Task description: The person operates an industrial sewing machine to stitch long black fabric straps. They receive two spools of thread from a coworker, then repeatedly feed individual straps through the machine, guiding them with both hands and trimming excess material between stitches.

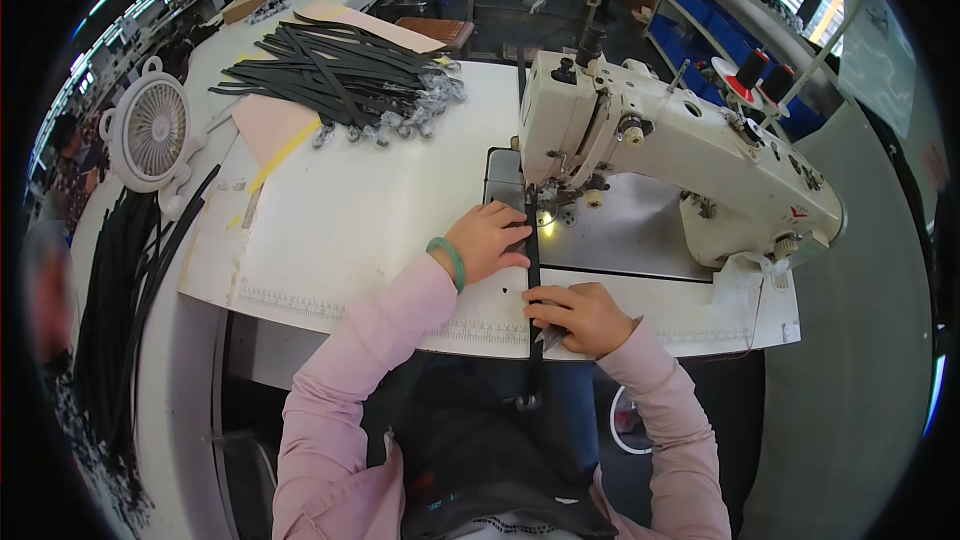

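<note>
A long black strap (534, 285) runs lengthwise under the needle area of a cream sewing machine (600, 120); its near end hangs over the table edge with a wrapped fitting (529, 401). My left hand (486, 246), a green bangle at its wrist, lies beside the needle with fingers apart, fingertips resting on the strap's left edge. Nearer to me, my right hand (585, 318) is closed on the strap from the right, index finger across it. Under its curled fingers a small pointed grey thing (551, 338) shows, mostly hidden.
A pile of black straps (340, 70) with plastic-wrapped ends lies at the back left over pinkish card. More straps (115, 300) hang at far left, below a white fan (155, 130). Thread spools (752, 70) stand behind the machine; blue bins (705, 15) fill shelves beyond.
</note>
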